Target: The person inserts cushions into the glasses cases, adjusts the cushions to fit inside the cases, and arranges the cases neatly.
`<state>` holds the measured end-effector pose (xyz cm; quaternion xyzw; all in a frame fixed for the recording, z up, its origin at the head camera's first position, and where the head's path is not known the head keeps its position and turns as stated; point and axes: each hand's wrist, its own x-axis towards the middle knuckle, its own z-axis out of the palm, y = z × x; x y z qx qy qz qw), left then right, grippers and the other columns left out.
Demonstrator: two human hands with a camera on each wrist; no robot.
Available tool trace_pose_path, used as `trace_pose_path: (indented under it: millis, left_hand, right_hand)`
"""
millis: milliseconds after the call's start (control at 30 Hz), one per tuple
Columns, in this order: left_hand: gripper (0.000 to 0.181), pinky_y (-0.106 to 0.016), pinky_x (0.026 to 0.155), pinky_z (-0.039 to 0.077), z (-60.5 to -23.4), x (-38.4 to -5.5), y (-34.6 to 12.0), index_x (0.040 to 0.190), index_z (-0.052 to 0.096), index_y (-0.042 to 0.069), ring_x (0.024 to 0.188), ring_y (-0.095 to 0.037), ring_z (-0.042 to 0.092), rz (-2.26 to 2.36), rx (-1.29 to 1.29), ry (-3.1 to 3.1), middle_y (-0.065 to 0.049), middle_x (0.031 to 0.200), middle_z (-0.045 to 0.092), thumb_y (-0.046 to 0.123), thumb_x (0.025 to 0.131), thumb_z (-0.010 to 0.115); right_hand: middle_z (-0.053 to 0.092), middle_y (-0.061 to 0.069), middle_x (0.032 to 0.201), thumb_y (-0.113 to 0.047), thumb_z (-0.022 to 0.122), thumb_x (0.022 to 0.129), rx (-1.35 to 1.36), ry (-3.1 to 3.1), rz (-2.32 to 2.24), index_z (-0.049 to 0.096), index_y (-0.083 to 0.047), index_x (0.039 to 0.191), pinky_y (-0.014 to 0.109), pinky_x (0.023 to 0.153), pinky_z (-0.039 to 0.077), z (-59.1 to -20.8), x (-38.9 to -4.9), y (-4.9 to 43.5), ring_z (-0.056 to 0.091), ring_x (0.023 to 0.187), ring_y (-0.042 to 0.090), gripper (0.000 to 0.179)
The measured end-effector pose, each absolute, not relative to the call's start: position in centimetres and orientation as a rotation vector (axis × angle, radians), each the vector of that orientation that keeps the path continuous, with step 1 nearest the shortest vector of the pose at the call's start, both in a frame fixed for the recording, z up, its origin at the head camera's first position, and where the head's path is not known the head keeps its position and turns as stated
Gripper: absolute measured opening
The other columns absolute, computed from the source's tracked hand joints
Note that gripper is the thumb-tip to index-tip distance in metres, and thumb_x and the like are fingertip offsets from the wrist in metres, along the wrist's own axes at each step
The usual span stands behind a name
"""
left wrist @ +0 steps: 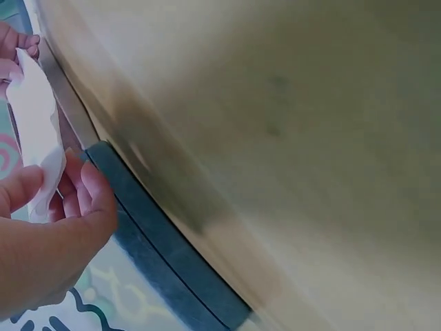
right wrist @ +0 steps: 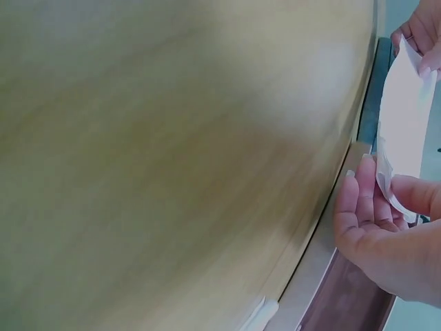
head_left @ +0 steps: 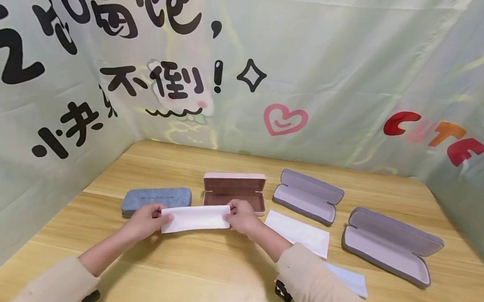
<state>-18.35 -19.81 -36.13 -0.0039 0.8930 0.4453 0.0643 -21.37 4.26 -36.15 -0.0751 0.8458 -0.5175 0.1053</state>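
Observation:
A white cloth (head_left: 196,218), folded into a long strip, is held above the table between both hands. My left hand (head_left: 145,220) pinches its left end, thumb on the near face; in the left wrist view the thumb and fingers grip the cloth (left wrist: 38,117). The right end is pinched by my right hand (head_left: 243,216), with the thumb on top in the right wrist view. Just behind the cloth stands an open pink glasses case (head_left: 235,176) with a brown lining, its front partly hidden. A closed blue glasses case (head_left: 158,197) lies behind the left hand.
Two open grey glasses cases stand to the right, one farther back (head_left: 305,203) and one nearer (head_left: 387,252). Between them and the right arm lie a folded white cloth (head_left: 299,230) and a light blue cloth (head_left: 350,277), partly covered by the sleeve. A printed curtain (head_left: 333,82) surrounds the wooden table (head_left: 201,278).

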Motion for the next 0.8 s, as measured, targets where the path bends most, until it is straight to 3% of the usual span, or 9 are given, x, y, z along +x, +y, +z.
trace_pose_path:
  millis: [300,567,800]
  left_hand:
    - [0.021,-0.022,0.055,0.04,-35.7,-19.2,-17.7,0.096,0.057,-0.008,0.067,-0.013,0.046,1.435,0.0,2.681,-0.005,0.074,0.055,0.012,0.089,0.059]
    - [0.02,-0.024,0.057,0.045,-35.9,-20.2,-16.0,0.097,0.059,-0.009,0.066,-0.013,0.05,1.515,-0.06,2.649,-0.006,0.073,0.056,0.01,0.088,0.059]
    - [0.017,-0.023,0.052,0.037,-36.0,-21.1,-14.4,0.089,0.058,-0.005,0.056,-0.011,0.043,1.573,-0.113,2.676,-0.001,0.064,0.049,0.012,0.088,0.06]
  right_hand:
    - [0.042,0.0,0.066,0.006,0.056,0.084,-0.154,2.529,-1.562,0.052,0.006,0.09,0.029,0.056,0.053,-35.9,-21.9,5.9,0.047,0.051,0.012,0.007]
    - [0.04,0.0,0.066,0.007,0.053,0.087,-0.099,2.486,-1.604,0.049,0.004,0.085,0.028,0.059,0.052,-35.4,-22.5,7.6,0.048,0.061,0.012,0.006]
    - [0.045,0.001,0.068,0.004,0.054,0.088,-0.017,2.476,-1.626,0.049,0.004,0.088,0.027,0.057,0.051,-35.3,-23.1,8.7,0.058,0.06,0.013,0.005]
